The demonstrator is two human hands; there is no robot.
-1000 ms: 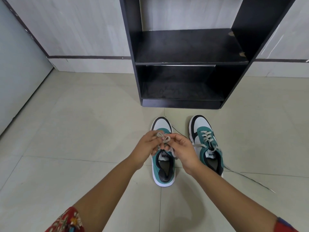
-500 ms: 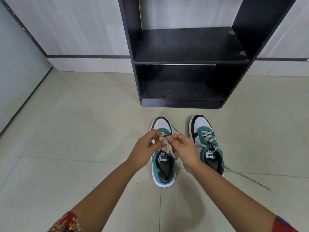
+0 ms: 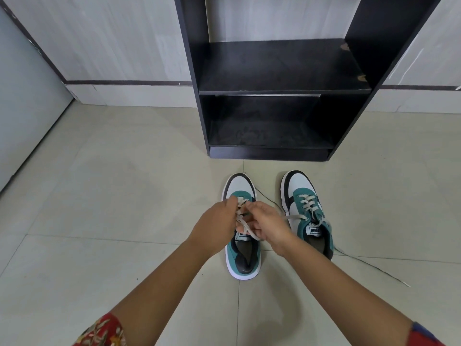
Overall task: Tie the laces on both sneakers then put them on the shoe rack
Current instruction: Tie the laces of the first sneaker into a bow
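Two teal, white and black sneakers stand side by side on the tiled floor, toes toward the black shoe rack (image 3: 279,91). Over the left sneaker (image 3: 243,258) my left hand (image 3: 215,227) and my right hand (image 3: 268,224) meet, each pinching part of its beige lace (image 3: 245,224) above the tongue. The knot itself is partly hidden by my fingers. The right sneaker (image 3: 306,211) sits untouched, its lace (image 3: 369,267) loose and trailing across the floor to the right.
The rack has two dark shelves and stands against a pale wall (image 3: 112,38). A grey panel (image 3: 22,96) lines the left side. Beige floor tiles (image 3: 112,196) stretch around the sneakers.
My hands have sunk closer to the left sneaker's tongue. The small loop held up between my fingers earlier is now drawn down and mostly covered.
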